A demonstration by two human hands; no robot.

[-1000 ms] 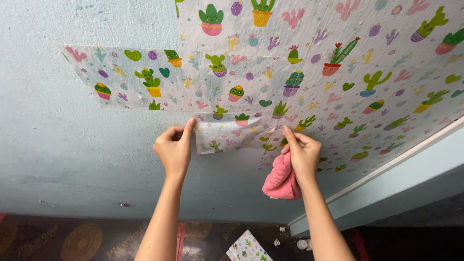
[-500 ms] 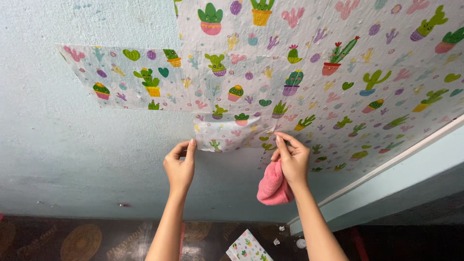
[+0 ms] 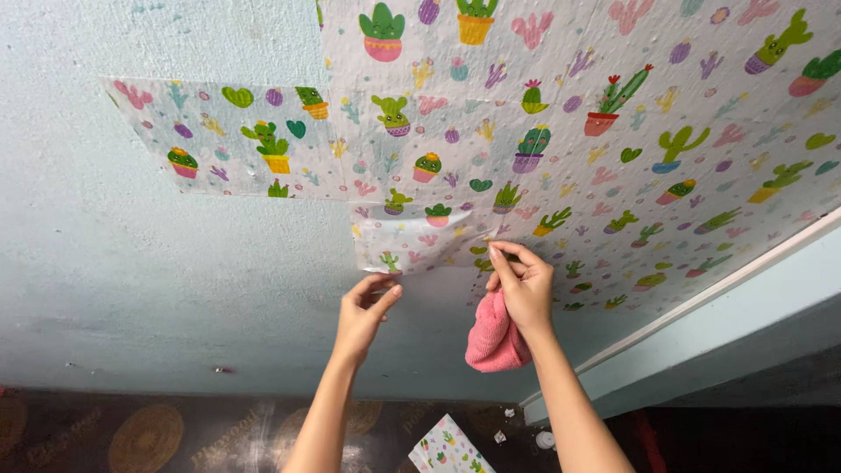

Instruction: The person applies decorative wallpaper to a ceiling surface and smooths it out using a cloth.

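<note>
Head view looks at a pale blue wall (image 3: pixel 131 289) partly covered with cactus-print sticker paper (image 3: pixel 613 131). A large stretch at the upper right is already stuck flat, and a narrower strip (image 3: pixel 228 136) reaches out to the left of it, also lying smooth. Below the middle, a small loose piece (image 3: pixel 412 241) is only half on: its upper edge meets the stuck paper, while its lower part looks glossy and buckled, lifting off the wall.

Left hand (image 3: pixel 363 311) pinches the lower left corner of that piece between thumb and fingertips. Right hand (image 3: pixel 523 289) has its fingers closed at the piece's lower right edge and, in the same grip, clamps a pink cloth (image 3: pixel 492 337) that hangs under the palm.

By my reading, most of the upper right is covered; this patch needs smoothing, and bare wall remains to the left and below. A spare printed sheet (image 3: pixel 447 448) lies on the dark floor (image 3: pixel 131 434).
</note>
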